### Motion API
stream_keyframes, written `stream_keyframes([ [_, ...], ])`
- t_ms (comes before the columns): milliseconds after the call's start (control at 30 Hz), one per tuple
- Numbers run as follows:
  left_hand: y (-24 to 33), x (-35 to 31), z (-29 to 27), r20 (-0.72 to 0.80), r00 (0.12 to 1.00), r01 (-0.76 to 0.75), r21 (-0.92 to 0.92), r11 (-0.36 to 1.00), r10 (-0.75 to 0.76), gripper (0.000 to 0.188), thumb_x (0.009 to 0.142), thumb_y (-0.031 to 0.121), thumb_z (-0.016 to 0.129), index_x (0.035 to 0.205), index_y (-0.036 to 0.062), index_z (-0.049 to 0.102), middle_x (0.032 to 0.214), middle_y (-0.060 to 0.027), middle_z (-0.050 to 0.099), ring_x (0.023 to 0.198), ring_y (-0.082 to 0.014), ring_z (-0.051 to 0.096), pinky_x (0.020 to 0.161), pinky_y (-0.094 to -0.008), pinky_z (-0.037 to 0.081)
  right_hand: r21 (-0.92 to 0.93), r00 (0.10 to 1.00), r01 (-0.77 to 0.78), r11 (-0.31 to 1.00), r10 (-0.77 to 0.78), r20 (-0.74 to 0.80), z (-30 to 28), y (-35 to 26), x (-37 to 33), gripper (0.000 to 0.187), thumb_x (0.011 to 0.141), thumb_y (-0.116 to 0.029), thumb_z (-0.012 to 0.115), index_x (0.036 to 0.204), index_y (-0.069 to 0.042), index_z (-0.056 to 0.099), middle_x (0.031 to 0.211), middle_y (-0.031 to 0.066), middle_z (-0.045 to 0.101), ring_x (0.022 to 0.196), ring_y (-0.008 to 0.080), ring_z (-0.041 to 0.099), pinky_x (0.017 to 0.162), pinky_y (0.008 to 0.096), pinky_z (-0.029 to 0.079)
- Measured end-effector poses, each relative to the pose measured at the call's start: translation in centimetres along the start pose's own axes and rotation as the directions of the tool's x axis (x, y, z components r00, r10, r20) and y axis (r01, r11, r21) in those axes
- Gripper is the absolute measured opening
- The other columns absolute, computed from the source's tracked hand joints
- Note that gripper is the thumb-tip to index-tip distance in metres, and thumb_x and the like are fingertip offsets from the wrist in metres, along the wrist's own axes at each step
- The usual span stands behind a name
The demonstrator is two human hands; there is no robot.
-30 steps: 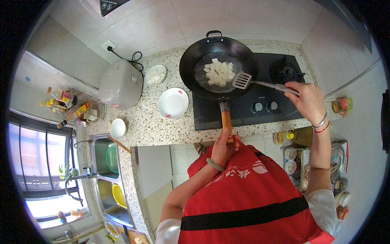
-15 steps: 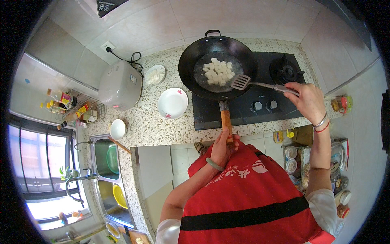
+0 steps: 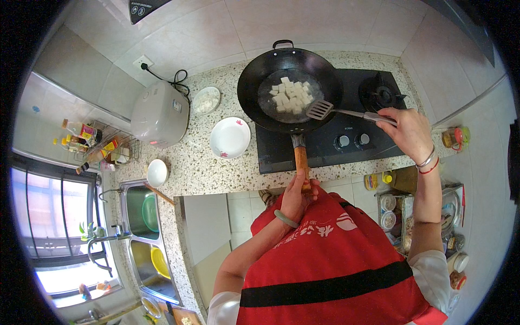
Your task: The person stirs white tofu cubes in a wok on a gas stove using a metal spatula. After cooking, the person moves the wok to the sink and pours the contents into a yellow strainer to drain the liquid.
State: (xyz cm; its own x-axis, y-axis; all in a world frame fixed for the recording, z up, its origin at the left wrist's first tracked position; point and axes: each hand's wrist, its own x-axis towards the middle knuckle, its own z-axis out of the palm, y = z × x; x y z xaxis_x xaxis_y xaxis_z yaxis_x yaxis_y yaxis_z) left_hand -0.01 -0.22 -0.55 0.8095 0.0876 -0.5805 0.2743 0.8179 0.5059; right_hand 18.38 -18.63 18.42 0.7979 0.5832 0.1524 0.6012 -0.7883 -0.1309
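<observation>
A black wok (image 3: 254,70) sits over the left side of the gas stove (image 3: 325,154). White tofu cubes (image 3: 291,95) lie heaped in shallow liquid at its bottom. My left hand (image 3: 299,194) is wrapped round the wok's wooden handle (image 3: 301,160), close to my red apron. In my right hand (image 3: 410,134), fingers closed, is the grey handle of a slotted spatula (image 3: 349,112). Its slotted blade is inside the wok, at the right lower edge of the tofu.
A white plate (image 3: 231,138) and a small dish of white food (image 3: 206,101) stand left of the wok. Beyond them is a rice cooker (image 3: 161,115). A white bowl (image 3: 157,173) stands near the double sink (image 3: 128,233). The bare right burner (image 3: 382,93) adjoins the wok.
The spatula's blade has shifted very slightly left in the wok, and my right hand with it. The left hand, wok and tofu look the same.
</observation>
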Motion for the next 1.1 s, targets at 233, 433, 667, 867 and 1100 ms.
stream_keyframes([
  [233,-0.04,0.07,-0.12,0.004,1.0,0.016,0.008,1.0,-0.016,0.044,0.097,0.041,0.045,0.127,0.01,0.049,0.091,-0.0075,0.061,0.069,-0.0147,0.055,0.062,-0.0285,0.047,-0.007,1.0,0.02,1.0,-0.02,-0.024,0.24,0.05,0.16,0.023,0.078,-0.029,0.068,0.092,-0.011,0.07,0.075,0.0129,0.067,0.07,0.0318,0.064,0.061,0.0402,0.051],
  [433,-0.15,0.19,-0.19,0.013,1.0,-0.001,-0.017,1.0,0.001,0.035,0.094,0.043,0.05,0.094,0.0082,0.044,0.089,-0.0117,0.06,0.066,-0.0158,0.054,0.058,-0.0291,0.046,-0.011,1.0,0.016,1.0,-0.016,0.0,0.17,-0.35,0.32,0.024,0.078,-0.029,0.068,0.092,-0.011,0.07,0.076,0.0129,0.067,0.07,0.0321,0.064,0.062,0.0405,0.051],
  [667,-0.14,0.19,-0.17,0.02,1.0,-0.007,-0.006,1.0,0.007,0.036,0.094,0.043,0.05,0.094,0.0079,0.044,0.089,-0.0116,0.06,0.067,-0.0157,0.054,0.058,-0.0289,0.046,-0.005,1.0,0.027,1.0,-0.027,-0.005,0.36,-0.33,0.48,0.022,0.078,-0.029,0.068,0.091,-0.011,0.07,0.075,0.0127,0.067,0.069,0.0323,0.064,0.062,0.0404,0.05],
  [867,-0.22,0.23,-0.27,0.0,1.0,0.01,0.015,1.0,-0.01,0.044,0.097,0.04,0.043,0.127,0.008,0.048,0.089,-0.008,0.061,0.068,-0.0152,0.054,0.061,-0.0295,0.046,-0.026,1.0,0.011,1.0,-0.01,0.019,0.24,-0.62,0.48,0.023,0.079,-0.03,0.067,0.091,-0.011,0.07,0.074,0.0133,0.066,0.069,0.0318,0.064,0.061,0.04,0.051],
  [1100,-0.18,0.24,-0.21,0.012,1.0,-0.013,-0.017,1.0,0.013,0.034,0.093,0.042,0.052,0.093,0.0081,0.045,0.088,-0.0112,0.061,0.067,-0.016,0.055,0.058,-0.0293,0.046,0.004,1.0,0.021,1.0,-0.021,0.014,0.73,-0.21,0.47,0.023,0.079,-0.03,0.067,0.091,-0.011,0.071,0.073,0.0138,0.066,0.068,0.0321,0.064,0.061,0.0398,0.051],
])
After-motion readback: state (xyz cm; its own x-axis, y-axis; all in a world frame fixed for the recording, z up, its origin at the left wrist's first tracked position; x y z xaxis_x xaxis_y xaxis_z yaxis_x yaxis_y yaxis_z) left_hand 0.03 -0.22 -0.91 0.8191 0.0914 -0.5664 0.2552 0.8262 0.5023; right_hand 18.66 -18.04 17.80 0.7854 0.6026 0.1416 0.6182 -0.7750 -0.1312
